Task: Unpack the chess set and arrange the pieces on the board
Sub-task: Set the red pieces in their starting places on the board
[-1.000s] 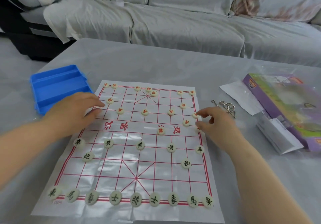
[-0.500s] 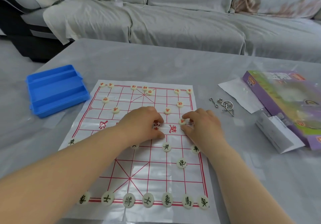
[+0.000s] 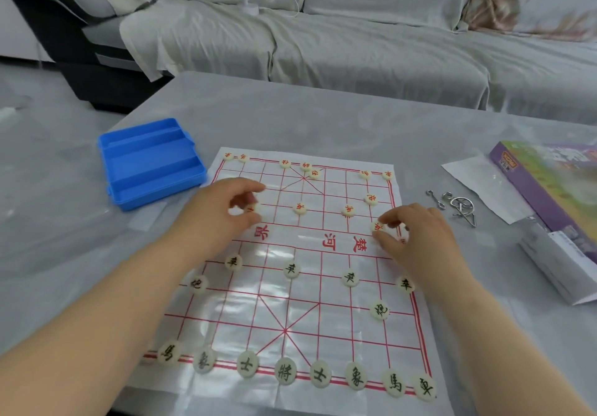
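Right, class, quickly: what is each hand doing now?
Left hand: pinches the left red piece.
Right hand: pinches the right red piece.

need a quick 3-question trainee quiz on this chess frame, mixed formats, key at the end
1. True or false: the left hand and the right hand each pinch a red-marked piece.
2. What lies to the right of the board? A) blue tray B) metal wire puzzle C) fan
3. Fill in: the near-row pieces carry ___ characters.
Key: 1 true; 2 B; 3 black.
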Motion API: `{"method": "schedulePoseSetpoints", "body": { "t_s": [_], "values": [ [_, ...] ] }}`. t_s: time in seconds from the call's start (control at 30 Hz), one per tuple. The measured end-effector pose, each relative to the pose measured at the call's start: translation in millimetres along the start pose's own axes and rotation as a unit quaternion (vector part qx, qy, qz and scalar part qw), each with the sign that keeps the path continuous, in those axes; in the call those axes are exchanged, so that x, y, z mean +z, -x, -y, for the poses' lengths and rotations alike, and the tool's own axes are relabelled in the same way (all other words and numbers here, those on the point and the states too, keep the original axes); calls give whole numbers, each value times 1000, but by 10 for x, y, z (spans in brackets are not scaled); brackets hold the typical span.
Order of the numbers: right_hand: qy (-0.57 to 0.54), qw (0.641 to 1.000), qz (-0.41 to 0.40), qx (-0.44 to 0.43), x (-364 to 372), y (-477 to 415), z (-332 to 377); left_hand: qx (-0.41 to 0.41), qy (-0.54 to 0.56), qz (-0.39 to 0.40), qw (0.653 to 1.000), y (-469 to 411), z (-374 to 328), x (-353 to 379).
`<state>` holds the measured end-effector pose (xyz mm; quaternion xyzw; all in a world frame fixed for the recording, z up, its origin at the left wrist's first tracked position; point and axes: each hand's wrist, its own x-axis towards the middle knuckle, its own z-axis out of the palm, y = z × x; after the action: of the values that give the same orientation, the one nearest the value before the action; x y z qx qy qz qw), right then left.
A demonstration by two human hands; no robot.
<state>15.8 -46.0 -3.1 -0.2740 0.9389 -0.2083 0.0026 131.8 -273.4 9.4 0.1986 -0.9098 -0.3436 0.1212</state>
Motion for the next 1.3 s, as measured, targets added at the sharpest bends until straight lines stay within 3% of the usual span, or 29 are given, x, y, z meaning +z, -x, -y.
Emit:
{"method": "schedulePoseSetpoints", "body": {
  "t_s": [0.2, 0.53, 0.97, 1.07, 1.17, 1.3],
  "values": [
    [-39, 997, 40, -49, 67, -122, 576, -87, 43, -93, 991, 41, 564, -251],
    [22, 983, 85, -161, 779, -788, 1749, -42, 19, -82, 996, 96, 802, -281],
    [47, 982, 91, -157, 968, -833, 1813, -26, 13, -92, 995, 86, 846, -279],
    [-47, 985, 85, -143, 870, -772, 1789, -20, 40, -107, 993, 96, 828, -282],
    [-198, 962, 176, -61, 732, -683, 1801, -5, 64, -116, 991, 105, 769, -267],
    [-237, 945, 222, -31, 704, -620, 1785, 13, 77, -107, 991, 91, 674, -227]
  ]
}}
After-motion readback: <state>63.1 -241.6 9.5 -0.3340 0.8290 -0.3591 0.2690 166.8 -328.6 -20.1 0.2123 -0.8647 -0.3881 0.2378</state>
